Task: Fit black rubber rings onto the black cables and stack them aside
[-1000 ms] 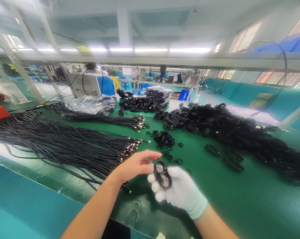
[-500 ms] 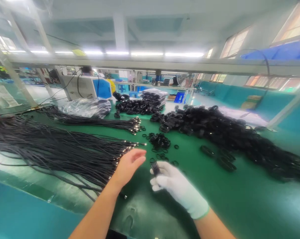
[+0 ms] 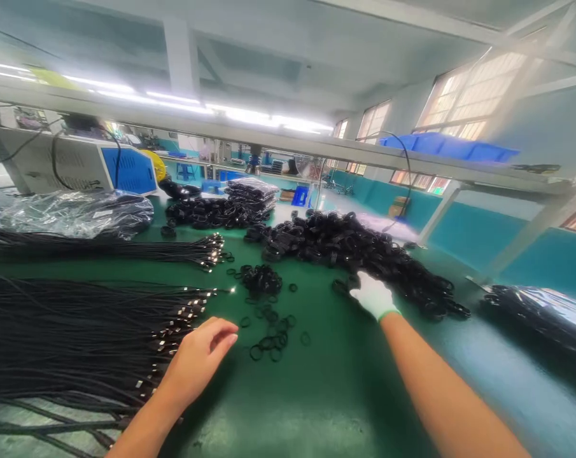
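Note:
My bare left hand (image 3: pixel 205 350) hovers over the green table with thumb and fingers apart and nothing between them, right of a spread of black cables (image 3: pixel 77 343) with metal ends. My right hand (image 3: pixel 373 295), in a white glove, reaches to a few black coiled cables (image 3: pixel 341 286) in front of a large pile of black coils (image 3: pixel 354 245). Its fingertips are blurred, so its grip cannot be made out. Between the hands lie loose black rings (image 3: pixel 271 343) and a small heap of black rings (image 3: pixel 261 278).
A second cable bundle (image 3: pixel 173 250) and clear plastic bags (image 3: pixel 77 213) lie at the back left, near a white and blue machine (image 3: pixel 77 162). More coils (image 3: pixel 202 213) sit behind. Plastic-wrapped goods (image 3: pixel 545 318) are at the right. A shelf beam (image 3: pixel 288 143) crosses above.
My right hand has moved right and forward to the coils; the small black bunch it held no longer shows. More rings show between the hands. The view has turned right.

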A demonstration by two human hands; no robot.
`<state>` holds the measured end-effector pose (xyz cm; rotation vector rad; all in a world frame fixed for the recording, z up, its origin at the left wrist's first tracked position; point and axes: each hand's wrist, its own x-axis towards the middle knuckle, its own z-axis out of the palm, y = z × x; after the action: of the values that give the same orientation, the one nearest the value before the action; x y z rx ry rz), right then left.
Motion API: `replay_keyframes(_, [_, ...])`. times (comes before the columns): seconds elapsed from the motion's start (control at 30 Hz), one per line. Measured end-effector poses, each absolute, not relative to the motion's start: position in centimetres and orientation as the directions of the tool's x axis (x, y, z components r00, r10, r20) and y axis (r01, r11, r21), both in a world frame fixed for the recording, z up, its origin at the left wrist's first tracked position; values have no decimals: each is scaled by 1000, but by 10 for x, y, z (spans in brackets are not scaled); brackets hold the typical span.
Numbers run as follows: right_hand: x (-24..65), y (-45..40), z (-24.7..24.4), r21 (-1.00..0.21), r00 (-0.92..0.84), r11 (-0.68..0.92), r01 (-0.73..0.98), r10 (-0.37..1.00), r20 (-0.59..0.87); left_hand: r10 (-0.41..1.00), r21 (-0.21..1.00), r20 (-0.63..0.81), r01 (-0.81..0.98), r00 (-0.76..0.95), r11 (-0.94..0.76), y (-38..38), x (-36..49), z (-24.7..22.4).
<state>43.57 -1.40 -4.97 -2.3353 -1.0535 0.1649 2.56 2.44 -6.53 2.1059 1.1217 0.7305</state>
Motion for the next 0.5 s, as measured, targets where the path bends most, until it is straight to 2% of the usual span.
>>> replay_keyframes(0.13, [448,-16,-37,-594,680,-509,623,728,90,847,709,163,537,506,-457,26,25,-66])
replay_keyframes(0.3, [422,-36,-6,-679,677,-395,619,707,206,820,697,202,510,535,-504,23,34,-65])
replay_keyframes(0.4, [360,-36,-8,-723,558,-244,647,798,230,757,656,267,463,596,-596,-8,42,-55])
replay_keyframes(0.5, [285,-35,-30,-771,388,-82,631,894,223,585,549,335,351,739,-758,-49,42,-44])
